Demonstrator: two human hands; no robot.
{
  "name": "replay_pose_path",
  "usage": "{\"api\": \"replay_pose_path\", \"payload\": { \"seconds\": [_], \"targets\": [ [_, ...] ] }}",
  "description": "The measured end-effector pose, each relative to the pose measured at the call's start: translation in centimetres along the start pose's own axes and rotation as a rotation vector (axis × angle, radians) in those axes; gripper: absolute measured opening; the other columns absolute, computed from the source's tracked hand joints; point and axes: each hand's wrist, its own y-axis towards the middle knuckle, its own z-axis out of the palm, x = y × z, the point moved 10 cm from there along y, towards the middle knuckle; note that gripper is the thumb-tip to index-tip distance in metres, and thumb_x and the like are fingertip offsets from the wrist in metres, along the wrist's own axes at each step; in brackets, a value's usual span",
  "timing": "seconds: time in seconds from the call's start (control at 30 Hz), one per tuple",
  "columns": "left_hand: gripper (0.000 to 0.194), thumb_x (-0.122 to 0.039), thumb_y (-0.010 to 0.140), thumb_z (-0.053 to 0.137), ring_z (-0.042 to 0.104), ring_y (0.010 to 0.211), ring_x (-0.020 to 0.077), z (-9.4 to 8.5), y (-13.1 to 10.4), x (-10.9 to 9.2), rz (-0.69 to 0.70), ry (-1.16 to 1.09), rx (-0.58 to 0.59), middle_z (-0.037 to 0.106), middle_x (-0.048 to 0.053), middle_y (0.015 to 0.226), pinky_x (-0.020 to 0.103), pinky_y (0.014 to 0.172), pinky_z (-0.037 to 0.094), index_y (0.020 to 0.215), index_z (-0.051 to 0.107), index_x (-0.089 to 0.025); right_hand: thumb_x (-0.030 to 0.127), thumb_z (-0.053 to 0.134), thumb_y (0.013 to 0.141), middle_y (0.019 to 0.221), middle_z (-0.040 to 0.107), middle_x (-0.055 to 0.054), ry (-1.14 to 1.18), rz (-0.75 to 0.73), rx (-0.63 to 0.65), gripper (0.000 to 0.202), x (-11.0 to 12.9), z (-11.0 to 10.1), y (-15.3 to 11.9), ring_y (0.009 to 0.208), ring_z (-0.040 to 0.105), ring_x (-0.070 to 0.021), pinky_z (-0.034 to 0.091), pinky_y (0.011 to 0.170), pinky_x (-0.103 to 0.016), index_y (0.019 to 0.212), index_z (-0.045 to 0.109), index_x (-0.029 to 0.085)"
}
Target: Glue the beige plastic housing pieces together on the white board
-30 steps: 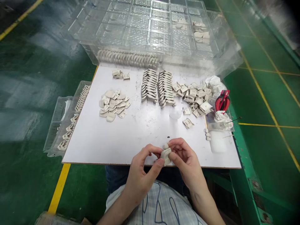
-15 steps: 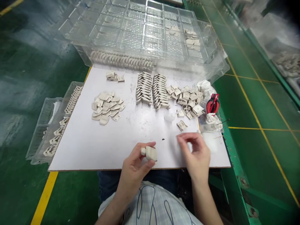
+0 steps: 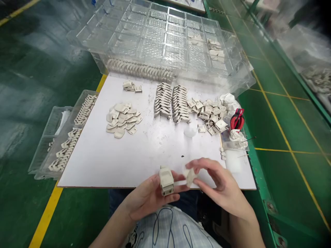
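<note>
A boxy beige plastic part (image 3: 167, 180) with a recessed face is held in my left hand (image 3: 147, 196), its fingers around the sides and behind. Close on its right, my right hand (image 3: 217, 179) pinches a smaller, flat beige plastic piece (image 3: 190, 177), blurred by motion. A pale strip shows between the two pieces; I cannot tell which it belongs to. Beyond my hands, a pile of rounded beige covers (image 3: 121, 119) lies at left. Two stacked rows of angled beige parts (image 3: 163, 100) stand mid-table, and a heap of flat beige clips (image 3: 210, 112) lies to their right.
Large clear compartment trays (image 3: 165, 48) stand across the back of the white board (image 3: 103, 162). More clear trays of parts (image 3: 64, 151) sit off its left edge. Red-and-black cutters (image 3: 236, 120) and crumpled white paper (image 3: 229, 101) are at right. A green rail runs beyond.
My right hand has moved left to the left hand, now with a flat beige piece from the near right of the board. My left hand has turned the boxy part.
</note>
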Motion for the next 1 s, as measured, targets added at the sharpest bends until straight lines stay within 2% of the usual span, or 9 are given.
{"api": "replay_pose_path", "payload": {
  "seconds": [0.1,0.17,0.4,0.47,0.57,0.63,0.8,0.93,1.0],
  "targets": [
    [0.038,-0.050,0.080,0.079,0.070,0.110,0.0196,-0.1,-0.6,0.9,-0.133,0.041,0.080,0.077,0.004,0.114,0.025,0.096,0.048,0.106,0.080,-0.023,0.005,0.051,0.095,0.114,0.068,-0.003,-0.010,-0.064,0.278,0.045,2.4,2.4,0.2,0.101,0.062,-0.0137,0.053,0.088,-0.027,0.132,0.051,0.030],
    [0.045,-0.052,0.071,0.085,0.070,0.103,0.0197,-0.7,-1.0,1.0,-0.174,0.122,0.076,0.078,0.005,0.105,0.026,0.097,0.047,0.101,0.081,-0.019,0.003,0.049,0.095,0.111,0.069,-0.004,-0.025,-0.079,0.377,0.044,3.0,3.3,0.6,0.102,0.062,-0.0144,0.054,0.087,-0.028,0.131,0.052,0.028],
    [0.053,-0.058,0.063,0.087,0.063,0.091,0.0204,-0.5,-1.2,-0.4,-0.073,0.309,0.105,0.073,0.009,0.105,0.030,0.084,0.045,0.096,0.081,-0.017,0.000,0.050,0.088,0.127,0.068,-0.004,0.065,-0.050,0.359,0.055,2.7,3.8,1.0,0.109,0.064,-0.0145,0.054,0.088,-0.028,0.134,0.050,0.029],
    [0.050,-0.059,0.066,0.085,0.064,0.099,0.0249,-0.2,-1.3,-0.8,-0.025,0.302,0.090,0.072,0.011,0.112,0.033,0.087,0.046,0.096,0.081,-0.018,0.006,0.055,0.088,0.127,0.067,-0.006,0.067,-0.013,0.204,0.046,1.2,2.2,1.6,0.107,0.065,-0.0167,0.055,0.084,-0.029,0.129,0.053,0.028],
    [0.051,-0.063,0.069,0.081,0.065,0.110,0.0298,-0.1,-1.2,-1.1,0.042,0.252,0.043,0.071,0.014,0.121,0.038,0.094,0.048,0.098,0.081,-0.020,0.025,0.065,0.089,0.093,0.067,-0.003,-0.120,0.117,-0.378,0.025,-2.6,-3.6,2.7,0.081,0.063,-0.0171,0.051,0.070,-0.030,0.113,0.059,0.024],
    [0.053,-0.064,0.068,0.081,0.065,0.114,0.0316,-0.3,-0.9,-1.0,0.077,0.210,0.005,0.070,0.014,0.125,0.042,0.100,0.047,0.099,0.081,-0.020,0.033,0.072,0.084,0.074,0.057,0.003,-0.309,0.200,-0.594,0.026,-4.3,-5.5,3.3,0.065,0.053,-0.0150,0.045,0.063,-0.030,0.105,0.060,0.022],
    [0.045,-0.057,0.075,0.079,0.054,0.133,0.0328,-1.1,0.1,-1.0,0.200,0.060,-0.077,0.070,0.012,0.129,0.042,0.110,0.045,0.100,0.081,-0.020,0.039,0.066,0.086,0.071,0.050,0.002,-0.320,0.180,-0.570,0.028,-5.3,-4.7,5.2,0.063,0.047,-0.0136,0.041,0.061,-0.029,0.070,0.052,0.021],
    [0.036,-0.051,0.087,0.071,0.061,0.129,0.0268,-1.4,0.9,-1.3,0.263,-0.044,-0.080,0.071,0.009,0.130,0.028,0.093,0.051,0.107,0.080,-0.023,0.044,0.066,0.088,0.101,0.067,-0.006,0.191,0.113,-0.609,0.025,-5.1,-4.9,3.0,0.085,0.064,-0.0193,0.049,0.065,-0.030,0.100,0.058,0.023],
    [0.034,-0.050,0.089,0.068,0.063,0.127,0.0253,-1.3,1.2,-1.6,0.290,-0.068,-0.078,0.071,0.009,0.131,0.024,0.084,0.051,0.109,0.079,-0.025,0.044,0.072,0.085,0.090,0.068,-0.003,0.391,0.117,-0.632,0.030,-5.3,-5.3,2.0,0.071,0.064,-0.0171,0.044,0.054,-0.026,0.102,0.056,0.026]
  ]
}}
